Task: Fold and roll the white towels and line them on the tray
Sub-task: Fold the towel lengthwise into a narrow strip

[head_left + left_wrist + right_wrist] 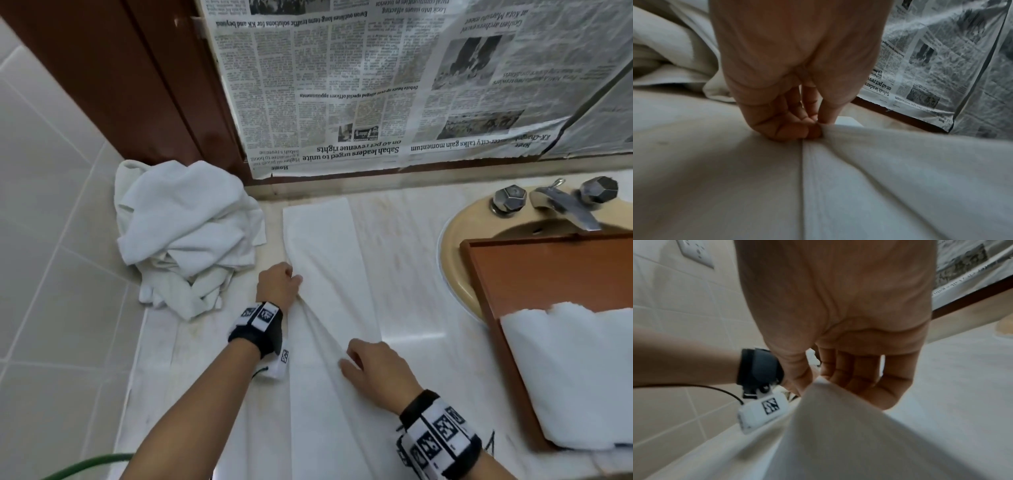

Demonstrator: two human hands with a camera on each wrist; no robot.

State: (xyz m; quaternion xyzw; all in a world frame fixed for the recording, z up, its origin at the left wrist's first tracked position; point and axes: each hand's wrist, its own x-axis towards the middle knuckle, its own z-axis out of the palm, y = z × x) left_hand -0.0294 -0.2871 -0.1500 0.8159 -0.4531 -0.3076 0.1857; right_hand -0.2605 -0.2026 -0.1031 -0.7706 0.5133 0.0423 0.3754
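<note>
A long white towel lies flat on the marble counter, stretching away from me. My left hand pinches its left edge midway along, fingers curled on the cloth. Nearer to me, my right hand grips the same edge between thumb and fingers, and the fabric between the hands is raised into a taut ridge. A heap of crumpled white towels sits at the back left. The brown wooden tray on the right holds a rolled white towel.
The tray rests across a beige sink with a metal faucet. Newspaper covers the mirror behind the counter. A tiled wall borders the left. A green hose shows at the bottom left.
</note>
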